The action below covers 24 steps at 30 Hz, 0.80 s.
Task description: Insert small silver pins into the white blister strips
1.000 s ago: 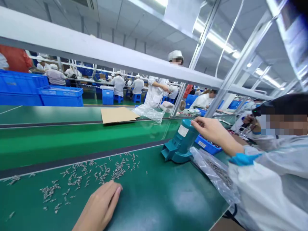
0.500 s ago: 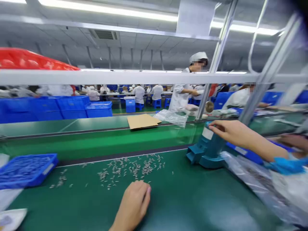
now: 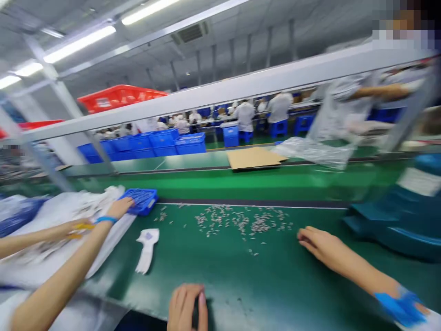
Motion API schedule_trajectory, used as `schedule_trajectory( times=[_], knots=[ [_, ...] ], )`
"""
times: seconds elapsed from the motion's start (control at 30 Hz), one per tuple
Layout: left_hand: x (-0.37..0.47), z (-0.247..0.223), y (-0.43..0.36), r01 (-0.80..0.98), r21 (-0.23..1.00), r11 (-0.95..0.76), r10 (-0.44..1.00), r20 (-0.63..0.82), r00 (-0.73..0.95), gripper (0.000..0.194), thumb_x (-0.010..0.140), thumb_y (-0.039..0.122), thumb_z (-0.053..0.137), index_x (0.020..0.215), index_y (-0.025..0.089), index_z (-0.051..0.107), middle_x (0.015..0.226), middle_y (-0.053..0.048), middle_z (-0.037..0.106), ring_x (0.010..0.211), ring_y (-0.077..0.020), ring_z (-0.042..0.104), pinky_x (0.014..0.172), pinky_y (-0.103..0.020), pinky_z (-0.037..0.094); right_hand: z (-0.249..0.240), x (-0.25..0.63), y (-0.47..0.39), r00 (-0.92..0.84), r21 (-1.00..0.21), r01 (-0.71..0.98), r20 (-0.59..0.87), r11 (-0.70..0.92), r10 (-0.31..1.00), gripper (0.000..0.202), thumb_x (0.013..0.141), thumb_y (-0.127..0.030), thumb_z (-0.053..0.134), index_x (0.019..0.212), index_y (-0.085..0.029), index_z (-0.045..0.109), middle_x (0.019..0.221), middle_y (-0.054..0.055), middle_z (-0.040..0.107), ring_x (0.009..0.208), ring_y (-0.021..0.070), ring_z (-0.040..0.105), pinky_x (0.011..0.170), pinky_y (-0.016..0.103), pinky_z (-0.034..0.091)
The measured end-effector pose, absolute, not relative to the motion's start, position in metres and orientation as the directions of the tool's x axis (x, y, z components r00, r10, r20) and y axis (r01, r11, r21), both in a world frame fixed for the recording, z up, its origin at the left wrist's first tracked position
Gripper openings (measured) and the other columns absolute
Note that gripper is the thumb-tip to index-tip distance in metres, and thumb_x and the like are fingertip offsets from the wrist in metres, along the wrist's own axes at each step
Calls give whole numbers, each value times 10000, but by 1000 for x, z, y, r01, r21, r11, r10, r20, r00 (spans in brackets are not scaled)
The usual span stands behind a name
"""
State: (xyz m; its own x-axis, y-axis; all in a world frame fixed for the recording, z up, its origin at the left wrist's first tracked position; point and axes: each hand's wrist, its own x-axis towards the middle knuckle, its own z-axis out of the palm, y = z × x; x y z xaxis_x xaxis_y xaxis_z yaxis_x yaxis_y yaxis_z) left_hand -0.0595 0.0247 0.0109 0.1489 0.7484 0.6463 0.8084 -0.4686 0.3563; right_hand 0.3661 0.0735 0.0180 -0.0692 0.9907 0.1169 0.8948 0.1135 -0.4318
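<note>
At the bottom middle, my left hand (image 3: pixel 188 308) is closed over the green belt (image 3: pixel 272 280), its thumb beside a dark gap or object that I cannot make out. My right hand (image 3: pixel 320 248), with blue material around its wrist, rests low over the belt. Its fingers are curled together, and whatever they hold, if anything, is hidden. Left of it lie many small greyish metal-looking parts (image 3: pixel 260 223), loosely scattered. A teal plastic device (image 3: pixel 399 216) with a white label stands to the right, apart from the hand.
A co-worker's hands (image 3: pixel 119 207) are at the left, one touching a blue tray (image 3: pixel 146 202) of small pieces. A white T-shaped piece (image 3: pixel 147 250) lies on the belt. Beyond the green ledge are cardboard (image 3: pixel 255 157) and clear plastic film (image 3: pixel 317 149). A white rail (image 3: pixel 220 94) crosses above.
The view has swung left, bringing the co-worker's arms into sight. My right hand has left the top of the teal device and come down beside the parts. My left hand has drawn back from the parts.
</note>
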Motion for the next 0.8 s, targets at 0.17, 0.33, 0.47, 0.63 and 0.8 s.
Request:
schedule_trajectory(
  times=[0.17,0.33,0.47,0.63,0.8],
  knots=[
    [-123,19,73,961,268,70,814,542,-210,386,965,339,400,1230,140,597,1284,-175,588,1191,-331,544,959,-496,494,-28,391,93,-88,-423,896,132,137,987,188,831,-321,474,851,-260,651,901,159,673,749,311,682,606,409,495],
    [-162,18,111,946,293,136,818,506,-274,406,925,326,391,1176,89,605,1183,-232,628,1099,-400,582,889,-586,484,-14,381,81,-99,-345,929,124,136,987,217,838,-297,404,769,-229,598,801,114,649,673,263,656,594,385,486],
    [-161,10,92,944,331,-16,839,518,-167,385,941,378,337,1116,133,577,1089,-169,658,1018,-337,626,883,-521,514,13,359,65,-62,-434,895,105,102,993,259,893,-315,387,925,-220,627,946,106,681,781,245,663,672,373,512],
    [-85,-17,22,906,372,-199,835,548,-42,336,994,393,353,1245,209,479,1184,-122,615,1094,-288,622,911,-446,542,31,342,49,-31,-625,781,4,27,1000,246,903,-379,486,995,-229,658,1010,92,719,893,257,675,791,377,542],
    [29,-37,-33,880,361,-309,847,525,83,348,957,180,447,1298,182,517,1244,-191,623,971,-306,675,720,-400,572,46,321,40,-41,-802,592,-132,-82,990,309,885,-484,590,1031,-221,665,980,84,728,926,260,684,830,366,549]
  ],
)
